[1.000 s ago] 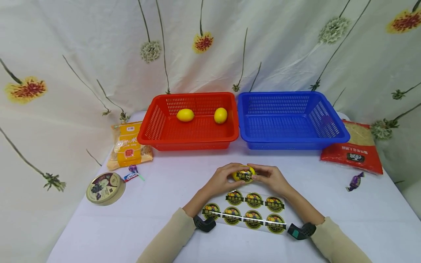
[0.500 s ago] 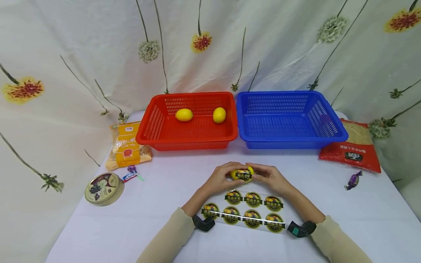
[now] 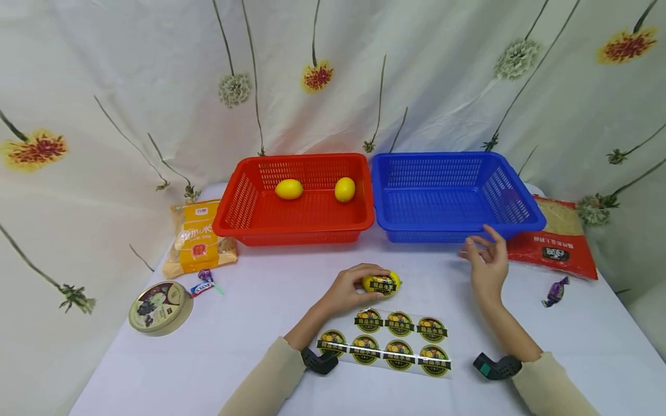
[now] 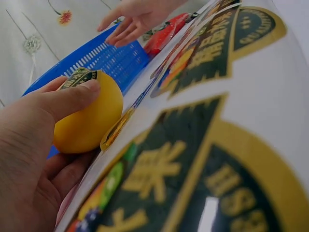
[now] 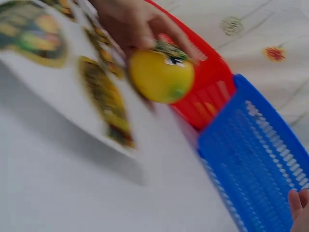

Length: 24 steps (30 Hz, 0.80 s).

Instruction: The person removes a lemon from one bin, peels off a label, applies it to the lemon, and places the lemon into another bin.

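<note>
Your right hand (image 3: 486,260) has let go of the lemon (image 3: 382,283) and lifted toward the blue basket (image 3: 512,222), fingers loose, holding nothing. Your left hand (image 3: 350,287) alone grips the labelled lemon, mid-worktop, just behind the sticker sheet (image 3: 387,342). Labelling looks finished.

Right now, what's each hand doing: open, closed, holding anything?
Left hand: grips the stickered lemon on the table.
Right hand: open, fingers relaxed, holding nothing, near the blue basket.
</note>
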Motion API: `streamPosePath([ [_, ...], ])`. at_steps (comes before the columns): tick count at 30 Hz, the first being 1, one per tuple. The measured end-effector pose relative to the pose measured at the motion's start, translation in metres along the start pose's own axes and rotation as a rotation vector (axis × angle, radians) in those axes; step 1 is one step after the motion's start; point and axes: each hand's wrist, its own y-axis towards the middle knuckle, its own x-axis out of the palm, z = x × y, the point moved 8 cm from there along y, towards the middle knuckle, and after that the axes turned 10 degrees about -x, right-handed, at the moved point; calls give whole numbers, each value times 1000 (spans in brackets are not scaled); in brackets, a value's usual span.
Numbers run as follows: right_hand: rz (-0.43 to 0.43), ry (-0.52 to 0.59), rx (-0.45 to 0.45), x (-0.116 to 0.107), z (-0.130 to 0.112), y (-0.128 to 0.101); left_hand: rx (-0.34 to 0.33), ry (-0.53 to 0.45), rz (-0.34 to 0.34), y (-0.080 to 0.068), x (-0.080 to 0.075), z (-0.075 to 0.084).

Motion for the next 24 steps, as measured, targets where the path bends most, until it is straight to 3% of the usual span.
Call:
streamPosePath([
  [4,110,-102,34,-25,0,23,-3,13,-2,2,1,2],
  [9,168,-180,66,-41,4,38,-20,16,-30,6,2,5],
  [13,190,-178,73,-43,6,41,-32,73,-78,14,0,11],
  [15,201,-160,71,-43,7,40,-17,115,-117,21,-3,21],
  [19,208,-155,60,-42,8,38,46,116,-176,50,-15,61],
  [24,188,-145,46,-38,12,37,128,95,-130,116,-33,116],
])
